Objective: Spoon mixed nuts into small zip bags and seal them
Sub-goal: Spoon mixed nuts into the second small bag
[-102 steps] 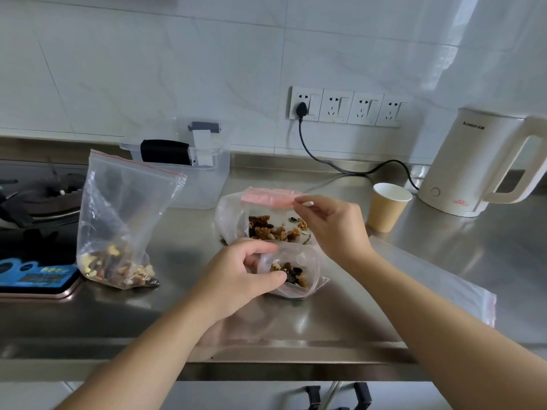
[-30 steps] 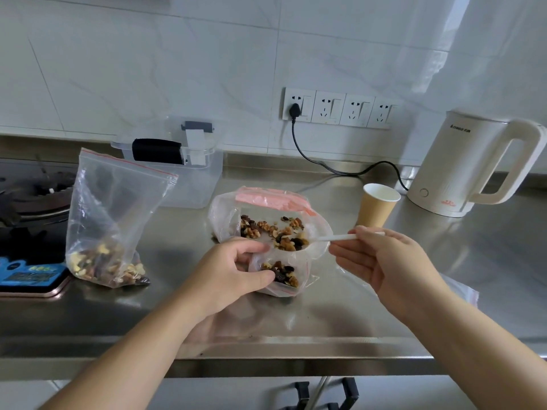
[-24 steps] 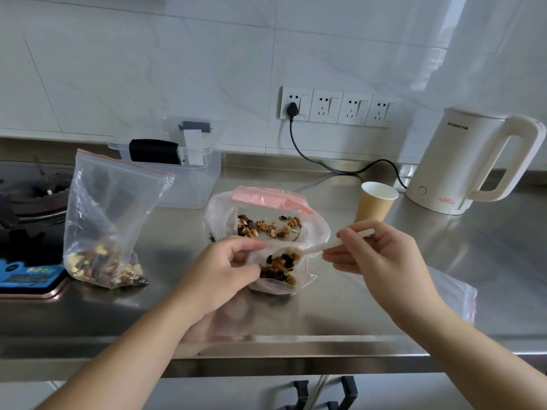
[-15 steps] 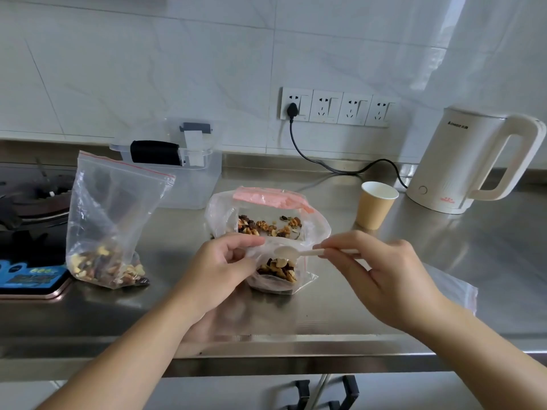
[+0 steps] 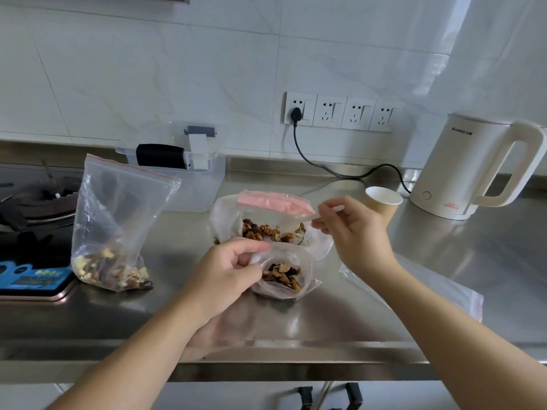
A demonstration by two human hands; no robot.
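- Two hands are at work over the steel counter, near the middle of its front edge.
- My left hand pinches the rim of the small zip bag, holding its mouth open; the bag stands on the counter with mixed nuts in its bottom.
- My right hand grips the handle of a white plastic spoon, fingers curled round it.
- The spoon's bowl sits over the nuts inside the larger open bag, the one with the pink strip along its top, which stands just behind the small bag and touches it.
- I can't tell whether the spoon's bowl is loaded.
- Toward the counter's left end a tall zip bag stands upright with nuts at its base, beside the stove.
- Against the back edge sits a clear plastic box.
- A paper cup stands behind my right hand, and a cream kettle is near the back right corner, its cord plugged into the wall sockets.
- Flat empty bags lie on the counter to the right of my right forearm.
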